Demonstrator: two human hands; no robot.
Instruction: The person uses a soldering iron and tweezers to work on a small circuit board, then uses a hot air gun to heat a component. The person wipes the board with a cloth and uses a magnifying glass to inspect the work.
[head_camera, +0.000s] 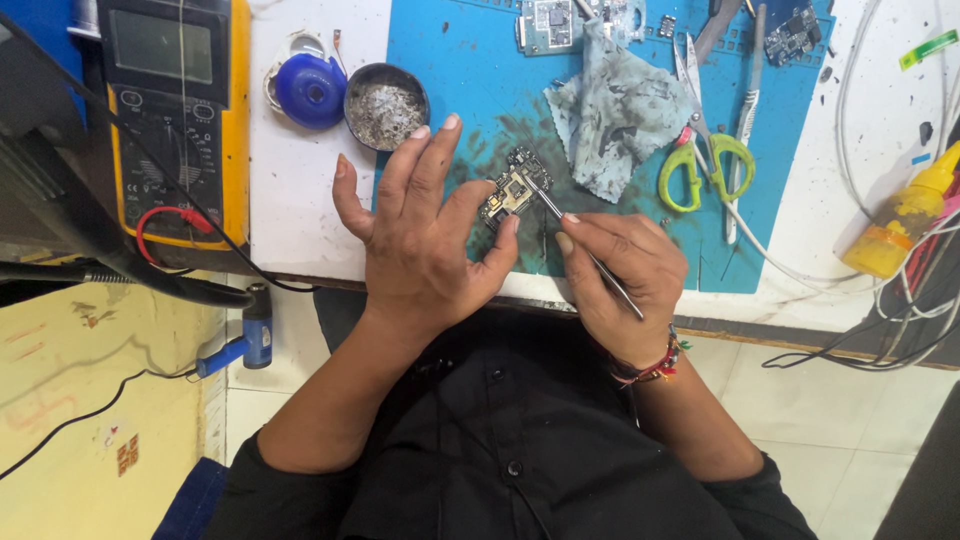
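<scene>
Small dark circuit board with gold-coloured parts (515, 190) lies on the stained blue rubber mat (440, 60) atop the white worktop (300, 190). Left hand (425, 240): fingers spread, thumb tip steadying the board's near edge. Right hand (625, 275): fingers pinching thin metal tweezers (590, 255), tip on the board. Beside it, a crumpled grey stained cloth (620, 120) w/ green-handled scissors (700, 150). Far left, a boxy yellow multimeter (175, 110); near it a round blue lid (308, 90) & round dark tin of grey wool (385, 108).
</scene>
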